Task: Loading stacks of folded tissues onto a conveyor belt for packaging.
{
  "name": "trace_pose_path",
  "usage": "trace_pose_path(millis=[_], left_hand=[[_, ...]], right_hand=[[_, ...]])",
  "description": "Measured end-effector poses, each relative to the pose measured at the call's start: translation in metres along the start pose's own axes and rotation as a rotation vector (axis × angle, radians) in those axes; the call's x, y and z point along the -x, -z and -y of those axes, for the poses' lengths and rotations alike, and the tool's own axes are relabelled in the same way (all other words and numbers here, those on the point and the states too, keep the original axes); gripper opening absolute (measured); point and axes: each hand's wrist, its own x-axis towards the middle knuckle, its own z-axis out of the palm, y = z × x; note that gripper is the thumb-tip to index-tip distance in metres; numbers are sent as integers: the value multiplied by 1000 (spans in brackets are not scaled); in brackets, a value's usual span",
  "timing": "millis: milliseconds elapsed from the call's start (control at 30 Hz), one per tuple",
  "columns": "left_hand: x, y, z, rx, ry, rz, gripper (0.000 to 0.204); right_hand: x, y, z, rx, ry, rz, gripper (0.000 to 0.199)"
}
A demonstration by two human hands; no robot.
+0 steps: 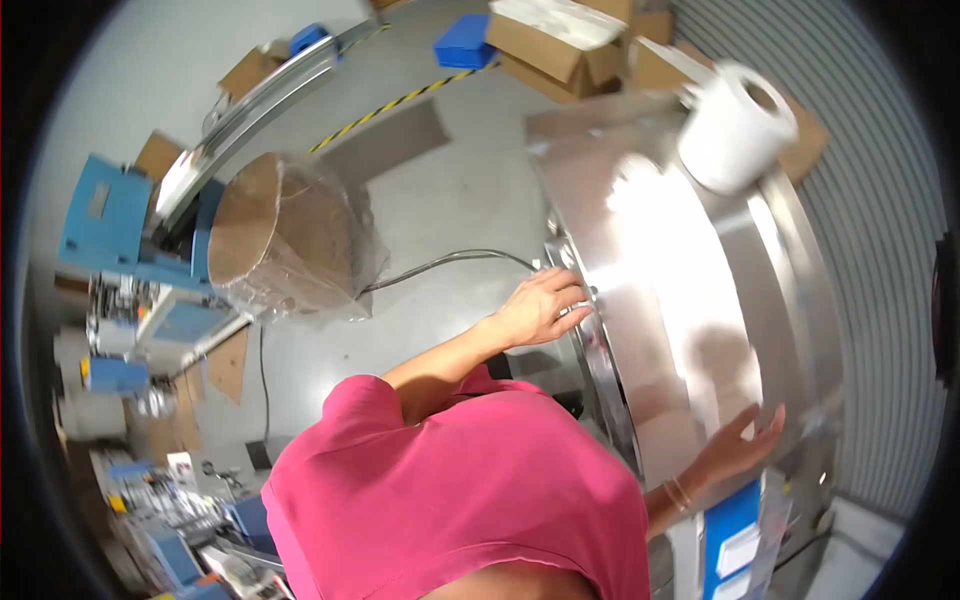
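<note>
A broad white strip (695,270) lies along the shiny metal table (640,410) and looks bright with glare. Beside its near end is my right hand (742,445), thumb and fingers apart; whether it touches the strip I cannot tell. At the table's left edge, my left hand (548,305) has its fingers curled by a small metal fitting. What lies under those fingers is hidden. A large white roll (728,140) stands at the far end of the table.
Open cardboard boxes (545,50) and a blue bin (464,41) sit beyond the table. On the left floor stands a plastic-lined drum (290,235), with a black cable (450,258) running from it toward the table. A corrugated wall (880,300) borders the right side.
</note>
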Motion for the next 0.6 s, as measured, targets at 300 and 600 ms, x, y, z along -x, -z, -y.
trace_pose_path(millis=[300,600], left_hand=[[73,79,140,-271,455,506,37],[99,150,216,-196,705,608,46]], right_hand=[[72,-102,228,-634,15,606,31],[120,-212,373,-737,647,961,21]])
